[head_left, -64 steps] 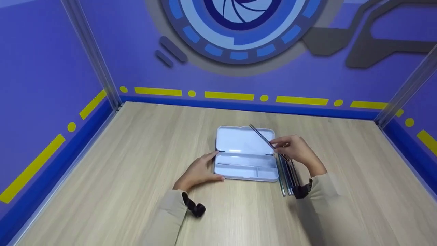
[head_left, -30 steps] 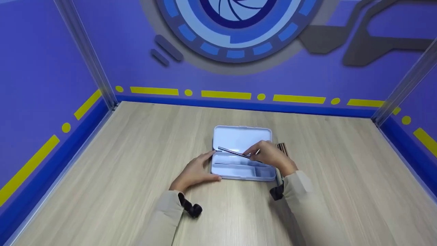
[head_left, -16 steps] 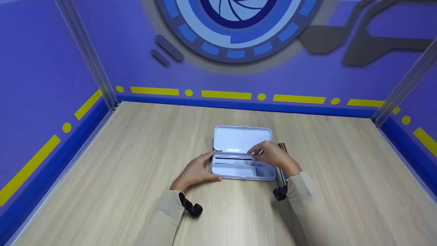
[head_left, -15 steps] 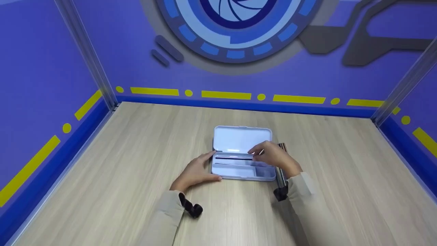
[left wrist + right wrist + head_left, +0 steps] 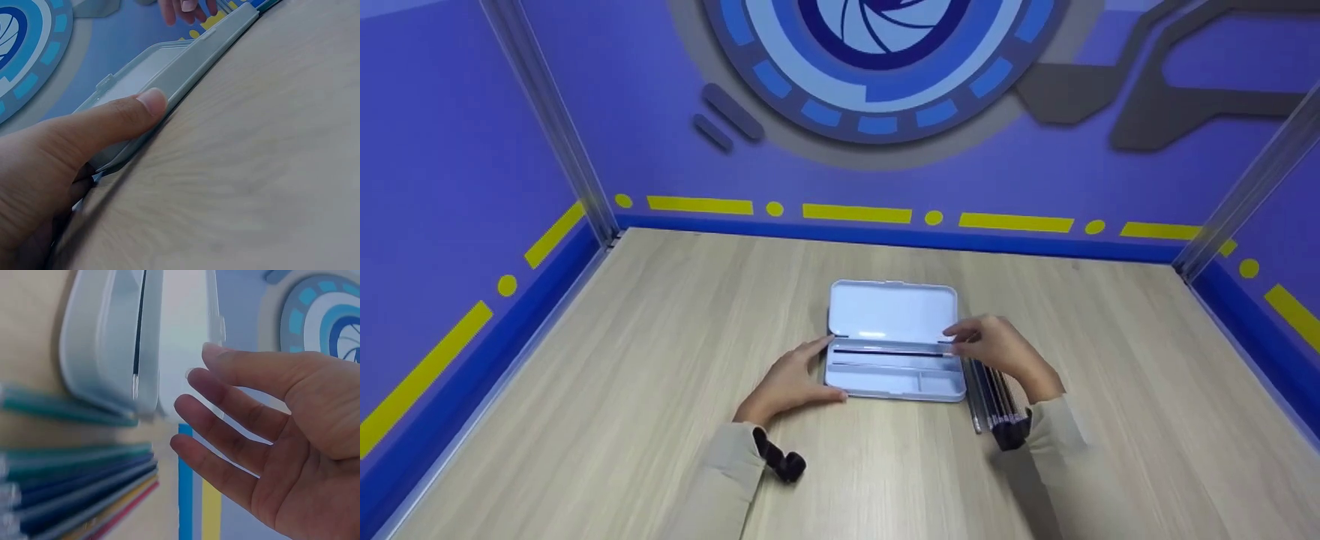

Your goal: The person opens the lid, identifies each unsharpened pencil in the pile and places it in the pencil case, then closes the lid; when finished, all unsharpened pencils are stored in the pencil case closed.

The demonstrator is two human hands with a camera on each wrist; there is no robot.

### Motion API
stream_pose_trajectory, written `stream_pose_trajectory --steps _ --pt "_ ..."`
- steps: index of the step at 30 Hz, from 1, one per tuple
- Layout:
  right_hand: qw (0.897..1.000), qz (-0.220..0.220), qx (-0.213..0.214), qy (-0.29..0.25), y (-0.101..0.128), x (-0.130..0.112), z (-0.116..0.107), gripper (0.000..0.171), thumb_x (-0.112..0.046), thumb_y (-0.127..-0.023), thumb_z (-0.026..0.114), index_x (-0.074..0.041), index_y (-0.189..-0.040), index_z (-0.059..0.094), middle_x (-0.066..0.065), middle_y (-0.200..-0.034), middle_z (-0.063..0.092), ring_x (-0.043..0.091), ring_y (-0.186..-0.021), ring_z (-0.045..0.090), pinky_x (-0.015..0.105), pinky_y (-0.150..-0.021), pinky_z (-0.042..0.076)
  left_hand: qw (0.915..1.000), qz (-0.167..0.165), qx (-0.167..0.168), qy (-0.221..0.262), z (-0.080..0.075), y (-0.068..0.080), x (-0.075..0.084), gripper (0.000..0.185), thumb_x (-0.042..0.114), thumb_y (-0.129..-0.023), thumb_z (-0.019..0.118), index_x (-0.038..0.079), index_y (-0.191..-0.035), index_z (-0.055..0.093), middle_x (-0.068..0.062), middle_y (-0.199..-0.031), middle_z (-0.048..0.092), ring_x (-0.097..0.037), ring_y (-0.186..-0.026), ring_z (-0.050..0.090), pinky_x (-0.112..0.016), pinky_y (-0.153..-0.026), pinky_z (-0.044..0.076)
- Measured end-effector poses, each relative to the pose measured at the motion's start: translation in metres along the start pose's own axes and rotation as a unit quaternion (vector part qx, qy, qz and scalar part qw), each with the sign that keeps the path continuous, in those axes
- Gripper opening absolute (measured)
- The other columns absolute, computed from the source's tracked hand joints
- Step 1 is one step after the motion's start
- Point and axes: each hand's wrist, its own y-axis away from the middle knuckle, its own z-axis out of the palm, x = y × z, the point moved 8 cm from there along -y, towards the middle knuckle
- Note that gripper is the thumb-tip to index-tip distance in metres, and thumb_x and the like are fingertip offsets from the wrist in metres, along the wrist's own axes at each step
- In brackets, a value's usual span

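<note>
Two hands are at the tabletop (image 5: 660, 360). We find the white case (image 5: 904, 397) near its middle, lid (image 5: 894, 309) laid back on the side away from the person; we take this as leaving the compartments reachable from above. One dark pencil (image 5: 889, 352) lies lengthwise in the long rear compartment, near the hinge side, an orientation we judge fits the compartment's long axis. Other pencils (image 5: 994, 394) lie side by side just right of the case, silver ends toward the person, presumably for short reach. We record the left hand (image 5: 793, 381) gripping the case's left end, thumb against the front wall, fingers at the rear corner; we judge this steadies it. Right hand (image 5: 1001, 349): grip empty, fingers loosely extended and separated, fingertips by the case's right rear corner; whether they touch it, we cannot tell. Both forearms (image 5: 720, 472) angle inward from the near side.
</note>
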Motion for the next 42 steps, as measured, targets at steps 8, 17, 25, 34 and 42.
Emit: stream_pose_trajectory --steps 8,17,25,34,42 --pt "0.999 0.013 0.036 -0.001 0.016 0.030 -0.018 0.029 -0.004 -0.087 0.066 0.006 -0.114 0.067 0.024 -0.105 0.069 0.036 -0.096 0.065 0.046 -0.081 0.057 0.9999 -0.005 0.003 0.009 -0.003 0.001 0.002 0.104 0.047 -0.062 0.088 0.017 -0.148 0.039 -0.014 -0.151 0.039 -0.034 -0.141 0.034 -0.050 -0.117 0.027" --pt "0.998 0.058 0.026 -0.019 0.029 0.055 -0.025 0.038 -0.002 -0.084 0.063 0.010 -0.120 0.061 0.024 -0.097 0.069 0.023 -0.077 0.065 0.032 -0.064 0.055 1.0000 0.002 0.005 -0.006 -0.004 0.000 0.006 0.102 0.045 -0.063 0.088 0.015 -0.148 0.039 -0.018 -0.149 0.041 -0.035 -0.139 0.036 -0.049 -0.115 0.030" --pt "0.993 0.112 -0.024 -0.033 0.038 0.072 -0.017 0.047 -0.012 -0.086 0.069 0.014 -0.123 0.056 0.026 -0.099 0.067 0.019 -0.078 0.065 0.033 -0.067 0.056 0.9999 -0.002 0.004 -0.012 -0.003 0.001 0.005 0.102 0.046 -0.063 0.087 0.016 -0.148 0.039 -0.018 -0.150 0.040 -0.036 -0.139 0.035 -0.050 -0.116 0.029" --pt "0.991 0.124 -0.039 -0.033 0.038 0.079 -0.013 0.047 -0.011 -0.084 0.072 0.013 -0.122 0.057 0.020 -0.094 0.068 0.016 -0.074 0.064 0.032 -0.066 0.056 1.0000 -0.006 0.002 -0.006 -0.002 0.002 0.004 0.102 0.046 -0.063 0.087 0.016 -0.148 0.039 -0.016 -0.151 0.039 -0.035 -0.140 0.034 -0.049 -0.117 0.028" --pt "0.991 0.124 -0.036 -0.029 0.043 0.080 -0.011 0.043 -0.007 -0.082 0.071 0.012 -0.119 0.060 0.023 -0.097 0.068 0.017 -0.075 0.065 0.031 -0.066 0.056 0.9999 -0.010 -0.001 0.009 0.000 0.003 0.002 0.103 0.045 -0.062 0.088 0.017 -0.148 0.039 -0.016 -0.151 0.039 -0.035 -0.141 0.034 -0.050 -0.117 0.027"
